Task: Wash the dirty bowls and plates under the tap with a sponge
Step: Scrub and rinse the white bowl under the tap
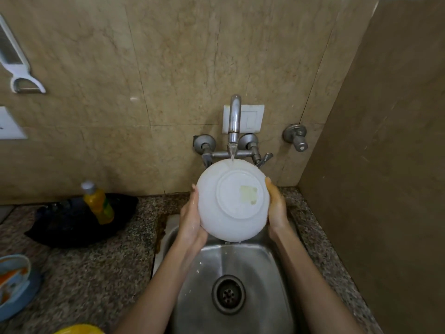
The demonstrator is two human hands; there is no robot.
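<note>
Item: fingers of our left hand (190,218) and right hand (277,208) clasp opposite sides of the white bowl (231,201), base toward us, under the running tap (234,116), above the steel sink (240,261); yellow bottle (98,203) on the counter (96,256) at left.

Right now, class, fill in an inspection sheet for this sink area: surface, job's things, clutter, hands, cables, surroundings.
Surface: speckled granite counter around a wet steel sink.
Job's things: white bowl held with its base towards the camera under the running tap; yellowish patch on its base; no sponge seen.
Clutter: yellow bottle in front of an unidentifiable black item; blue dishes at the left edge.
Hands: left hand and right hand hold the bowl by its sides.
Cables: nothing seen.
Surroundings: beige tiled wall; peeler hanging on it; switch plate behind the tap.
</note>
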